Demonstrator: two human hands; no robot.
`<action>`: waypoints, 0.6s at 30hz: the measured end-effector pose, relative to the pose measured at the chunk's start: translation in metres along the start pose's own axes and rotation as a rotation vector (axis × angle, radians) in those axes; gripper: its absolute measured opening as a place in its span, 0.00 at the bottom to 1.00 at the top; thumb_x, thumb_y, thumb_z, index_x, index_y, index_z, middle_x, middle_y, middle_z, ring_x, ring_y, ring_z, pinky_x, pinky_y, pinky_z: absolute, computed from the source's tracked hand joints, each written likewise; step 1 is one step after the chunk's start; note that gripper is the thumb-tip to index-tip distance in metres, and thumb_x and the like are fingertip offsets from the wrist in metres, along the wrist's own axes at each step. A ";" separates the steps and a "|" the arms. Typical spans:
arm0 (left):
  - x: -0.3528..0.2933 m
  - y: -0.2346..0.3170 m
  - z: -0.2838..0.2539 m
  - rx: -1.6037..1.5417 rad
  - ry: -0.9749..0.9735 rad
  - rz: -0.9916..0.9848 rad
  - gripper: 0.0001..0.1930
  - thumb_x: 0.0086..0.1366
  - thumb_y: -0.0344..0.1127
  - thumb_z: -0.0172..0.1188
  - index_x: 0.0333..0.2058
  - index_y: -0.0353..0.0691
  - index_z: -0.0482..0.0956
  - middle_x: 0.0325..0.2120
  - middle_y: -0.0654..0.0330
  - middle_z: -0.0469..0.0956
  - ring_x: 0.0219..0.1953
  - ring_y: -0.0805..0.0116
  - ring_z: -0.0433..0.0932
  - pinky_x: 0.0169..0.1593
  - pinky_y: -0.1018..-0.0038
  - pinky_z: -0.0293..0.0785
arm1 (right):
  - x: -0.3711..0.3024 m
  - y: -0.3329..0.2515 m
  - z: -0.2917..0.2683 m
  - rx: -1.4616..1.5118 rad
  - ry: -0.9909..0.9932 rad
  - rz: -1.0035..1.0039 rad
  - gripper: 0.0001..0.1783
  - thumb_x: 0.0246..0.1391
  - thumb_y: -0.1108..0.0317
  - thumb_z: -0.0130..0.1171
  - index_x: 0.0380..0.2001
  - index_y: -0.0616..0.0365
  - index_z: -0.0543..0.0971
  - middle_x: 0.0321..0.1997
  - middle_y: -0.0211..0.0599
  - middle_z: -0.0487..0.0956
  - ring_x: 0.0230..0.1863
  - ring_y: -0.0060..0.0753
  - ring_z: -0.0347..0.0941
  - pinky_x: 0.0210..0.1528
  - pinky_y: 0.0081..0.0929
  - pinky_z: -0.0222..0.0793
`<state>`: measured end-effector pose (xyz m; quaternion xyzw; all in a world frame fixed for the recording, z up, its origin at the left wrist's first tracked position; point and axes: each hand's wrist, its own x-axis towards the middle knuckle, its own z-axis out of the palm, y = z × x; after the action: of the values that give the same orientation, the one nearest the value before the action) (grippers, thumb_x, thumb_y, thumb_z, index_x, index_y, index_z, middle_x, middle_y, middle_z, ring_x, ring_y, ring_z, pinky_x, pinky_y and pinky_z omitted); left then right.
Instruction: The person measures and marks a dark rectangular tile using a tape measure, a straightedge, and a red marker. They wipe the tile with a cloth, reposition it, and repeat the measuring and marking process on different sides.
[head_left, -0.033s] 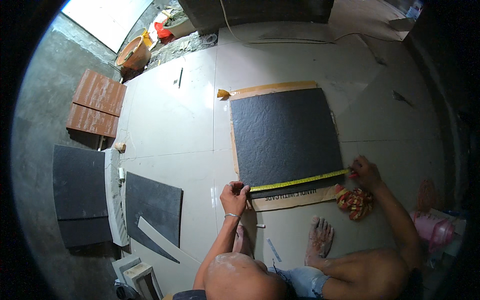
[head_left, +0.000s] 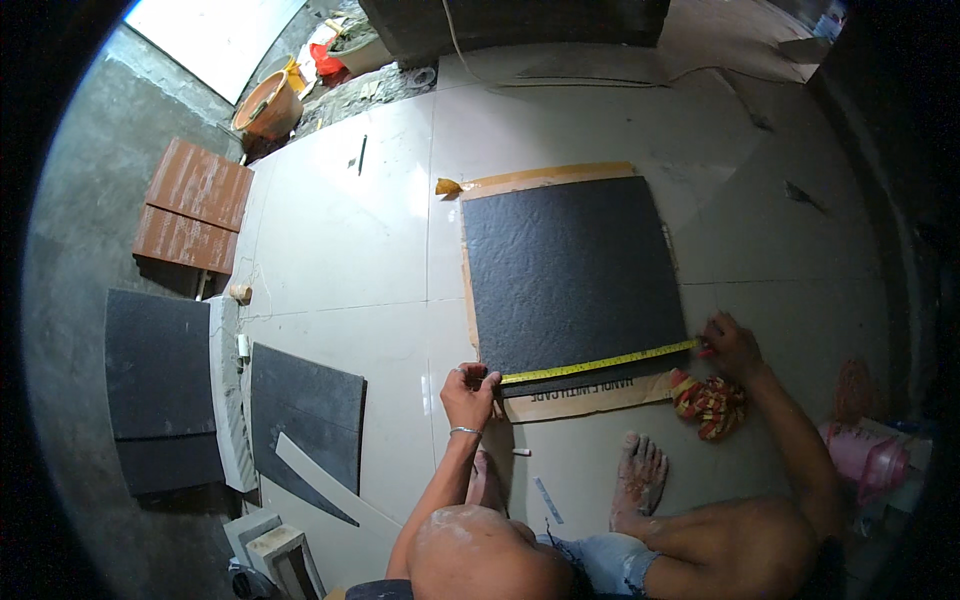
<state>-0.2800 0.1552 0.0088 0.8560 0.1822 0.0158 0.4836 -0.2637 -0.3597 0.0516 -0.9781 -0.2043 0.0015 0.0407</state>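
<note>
A dark grey textured tile lies flat on a piece of cardboard that shows along its edges. Across the tile's near part stretches a yellow tape measure. My left hand pinches the tape's left end at the tile's near left corner. At the right edge, my right hand is closed around the tape's other end, where a bit of red shows between the fingers; most of the case is hidden. Just below that hand sits a bunched red and yellow cloth.
Dark tiles and a cut dark piece lean at the left, near brown boxes. An orange bucket stands at the far left. A pencil-like stick lies on the floor; a pink container is at right.
</note>
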 end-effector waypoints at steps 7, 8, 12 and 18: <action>0.007 0.004 -0.001 0.017 -0.030 -0.157 0.15 0.53 0.33 0.80 0.36 0.33 0.85 0.28 0.54 0.86 0.31 0.64 0.86 0.40 0.70 0.83 | -0.001 0.013 0.011 0.025 -0.210 0.115 0.25 0.49 0.60 0.74 0.51 0.51 0.80 0.55 0.45 0.75 0.55 0.54 0.76 0.52 0.50 0.78; 0.007 0.006 -0.002 0.006 -0.033 -0.177 0.15 0.53 0.33 0.80 0.36 0.33 0.85 0.28 0.53 0.87 0.31 0.64 0.86 0.40 0.71 0.83 | -0.002 0.015 0.010 0.027 -0.290 0.153 0.25 0.52 0.59 0.73 0.53 0.50 0.81 0.60 0.47 0.74 0.61 0.56 0.74 0.58 0.51 0.75; 0.008 0.015 -0.007 0.034 -0.066 -0.239 0.14 0.53 0.34 0.81 0.33 0.34 0.86 0.27 0.55 0.87 0.30 0.69 0.86 0.38 0.72 0.83 | -0.003 0.024 0.004 0.017 -0.426 0.248 0.27 0.51 0.62 0.73 0.56 0.48 0.81 0.65 0.47 0.73 0.66 0.56 0.71 0.63 0.50 0.73; 0.016 0.015 -0.021 0.024 -0.176 -0.315 0.11 0.55 0.34 0.79 0.33 0.36 0.88 0.27 0.53 0.88 0.30 0.66 0.88 0.39 0.72 0.83 | -0.005 0.021 -0.004 -0.046 -0.188 0.088 0.22 0.45 0.73 0.67 0.47 0.53 0.80 0.50 0.45 0.76 0.51 0.56 0.77 0.43 0.51 0.78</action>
<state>-0.2647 0.1703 0.0300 0.8206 0.2711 -0.1376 0.4840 -0.2593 -0.3812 0.0538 -0.9823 -0.1640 0.0903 -0.0011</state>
